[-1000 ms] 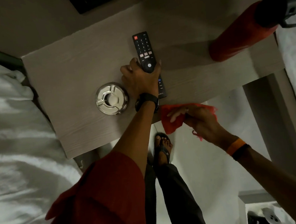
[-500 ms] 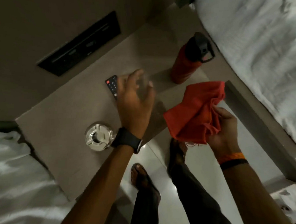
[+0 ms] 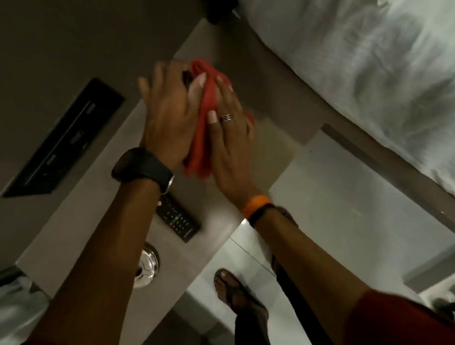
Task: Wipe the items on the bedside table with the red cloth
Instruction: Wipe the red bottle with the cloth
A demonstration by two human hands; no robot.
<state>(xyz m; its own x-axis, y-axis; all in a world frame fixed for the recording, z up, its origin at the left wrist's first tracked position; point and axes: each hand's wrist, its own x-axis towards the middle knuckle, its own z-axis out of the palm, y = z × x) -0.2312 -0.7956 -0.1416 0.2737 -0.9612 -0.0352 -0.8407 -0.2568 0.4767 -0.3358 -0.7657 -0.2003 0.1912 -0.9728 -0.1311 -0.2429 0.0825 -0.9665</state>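
- Both hands are up over the far part of the desk (image 3: 208, 53). Left hand (image 3: 168, 122) and right hand (image 3: 228, 135) press the red cloth (image 3: 205, 125) between them; the fingers lie flat, closed on the cloth. A small dark thing shows at the left fingertips, but I cannot tell what is inside the cloth.

- How should this step be done well?

- I think it is good to keep the wrapped thing steady with one hand and to move the cloth along it with the other, turning it so that every side is reached. Do it above the desk, so a slip does not end on the floor.

- And the other items?

- A black remote control (image 3: 177, 219) lies on the desk under the left forearm, and a shiny metal ashtray (image 3: 147, 268) is near the front edge, half hidden. They seem to wait for their turn.

- What about the room?

- It is dim. Pale wood-like desk, a dark wall panel (image 3: 64, 139) at the left, white bedding (image 3: 374, 70) at the right, a light glossy floor (image 3: 342, 192) below.
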